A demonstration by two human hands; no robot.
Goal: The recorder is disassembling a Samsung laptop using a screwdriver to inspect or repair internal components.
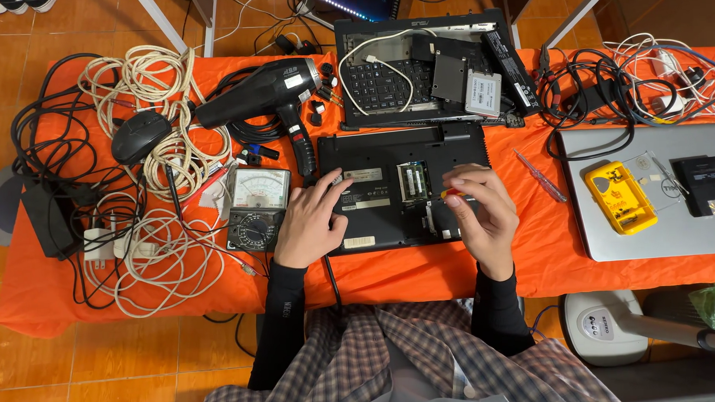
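Fig.: overhead view, two hands over an upturned black laptop base (397, 188) on an orange-covered surface (423, 278). Right hand (478, 213): grip clenched on a small screwdriver w/ red-yellow handle (450, 194), pinched betw. thumb and fingertips; tip hidden by the fingers, pointing down at the base's underside, just right of the open memory bay (412, 182). Left hand (310, 218): grip released, palm flat on the base's left edge, fingers spread over its label. Left of that hand, touching distance: analog multimeter (256, 206). Beyond it: black hair dryer (270, 93). Right of the right-hand grip, apart: a second, clear-handled screwdriver (540, 175), then a silver laptop (650, 191).
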